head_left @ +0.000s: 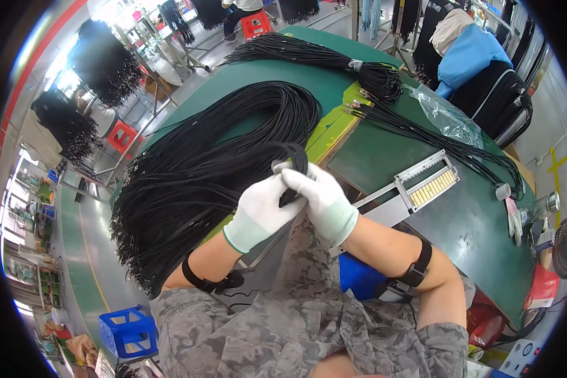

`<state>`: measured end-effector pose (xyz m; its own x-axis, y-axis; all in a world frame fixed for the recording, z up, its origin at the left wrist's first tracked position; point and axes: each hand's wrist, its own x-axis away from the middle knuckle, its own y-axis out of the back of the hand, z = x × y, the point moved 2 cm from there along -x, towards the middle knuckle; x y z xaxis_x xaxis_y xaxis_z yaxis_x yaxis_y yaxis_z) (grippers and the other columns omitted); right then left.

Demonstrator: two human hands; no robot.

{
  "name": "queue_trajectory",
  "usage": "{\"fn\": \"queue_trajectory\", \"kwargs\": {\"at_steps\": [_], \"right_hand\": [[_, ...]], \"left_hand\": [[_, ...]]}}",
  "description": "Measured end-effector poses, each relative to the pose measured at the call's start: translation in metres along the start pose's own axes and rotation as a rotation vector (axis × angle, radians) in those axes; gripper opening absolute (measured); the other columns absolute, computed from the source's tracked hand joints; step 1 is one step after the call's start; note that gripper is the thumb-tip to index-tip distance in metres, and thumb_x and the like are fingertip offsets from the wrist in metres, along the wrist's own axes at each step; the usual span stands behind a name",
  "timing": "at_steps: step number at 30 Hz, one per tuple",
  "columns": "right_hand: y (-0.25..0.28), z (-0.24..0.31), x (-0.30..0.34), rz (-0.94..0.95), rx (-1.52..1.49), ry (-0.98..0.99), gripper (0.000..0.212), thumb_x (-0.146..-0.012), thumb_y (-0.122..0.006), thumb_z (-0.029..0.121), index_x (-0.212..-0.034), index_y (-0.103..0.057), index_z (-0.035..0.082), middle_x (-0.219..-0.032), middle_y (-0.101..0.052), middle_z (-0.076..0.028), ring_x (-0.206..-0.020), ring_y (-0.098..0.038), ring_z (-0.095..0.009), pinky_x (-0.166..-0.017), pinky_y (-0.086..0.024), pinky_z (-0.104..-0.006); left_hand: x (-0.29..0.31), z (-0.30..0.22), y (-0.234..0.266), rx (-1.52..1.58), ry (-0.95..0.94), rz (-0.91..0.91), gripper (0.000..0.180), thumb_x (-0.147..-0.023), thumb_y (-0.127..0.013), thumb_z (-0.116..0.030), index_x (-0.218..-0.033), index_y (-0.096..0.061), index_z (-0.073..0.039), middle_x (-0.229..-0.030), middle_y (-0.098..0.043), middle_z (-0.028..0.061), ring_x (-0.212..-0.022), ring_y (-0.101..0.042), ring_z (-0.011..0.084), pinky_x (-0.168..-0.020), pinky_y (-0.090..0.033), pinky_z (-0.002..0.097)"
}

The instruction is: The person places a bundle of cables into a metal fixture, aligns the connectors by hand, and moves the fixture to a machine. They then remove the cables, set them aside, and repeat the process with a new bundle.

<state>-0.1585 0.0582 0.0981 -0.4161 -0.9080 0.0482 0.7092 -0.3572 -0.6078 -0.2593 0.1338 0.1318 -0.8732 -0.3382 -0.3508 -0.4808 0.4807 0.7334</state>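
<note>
Both my hands wear white gloves with pale green cuffs and meet at the near edge of the green table. My left hand (266, 206) is closed around a bundle of thin black cables (298, 159). Pressed against it, my right hand (321, 200) grips the same bundle, thumb and fingers together. My fingers hide part of the bundle. From there the strands run left into a large looped heap of black cables (164, 183), whose ends hang over the table's left side.
A tied cable bundle (309, 53) lies at the far side, with another cable bundle (422, 133) to the right. Right of my hands stands a metal fixture (431, 183) with a row of brass-coloured pieces. Clear plastic film (444, 113) lies behind it. A blue stool (128, 332) stands lower left.
</note>
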Motion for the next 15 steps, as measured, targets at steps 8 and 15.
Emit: {"fn": "queue_trajectory", "kwargs": {"at_steps": [8,15], "right_hand": [[-0.047,0.068,0.014,0.274,0.19,0.164,0.027,-0.097,-0.054,0.025,-0.103,-0.055,-0.001,-0.075,-0.059,-0.006,-0.073,-0.059,-0.014,-0.074,-0.049,-0.0306],[-0.028,0.087,0.05,0.192,0.381,0.199,0.033,-0.098,-0.053,0.032,-0.1,-0.054,-0.001,-0.063,-0.05,-0.002,-0.057,-0.053,-0.013,-0.069,-0.051,-0.0345]], "left_hand": [[-0.017,0.032,0.058,-0.5,-0.279,-0.935,0.055,-0.068,-0.077,-0.008,-0.12,-0.061,-0.013,-0.096,-0.066,0.0042,-0.097,-0.061,0.0251,-0.098,-0.042,0.0469],[0.005,0.118,0.103,-0.762,-0.146,-0.485,0.044,-0.066,-0.071,-0.002,-0.108,-0.068,-0.016,-0.087,-0.068,0.0009,-0.096,-0.061,0.0246,-0.099,-0.039,0.0435]]}}
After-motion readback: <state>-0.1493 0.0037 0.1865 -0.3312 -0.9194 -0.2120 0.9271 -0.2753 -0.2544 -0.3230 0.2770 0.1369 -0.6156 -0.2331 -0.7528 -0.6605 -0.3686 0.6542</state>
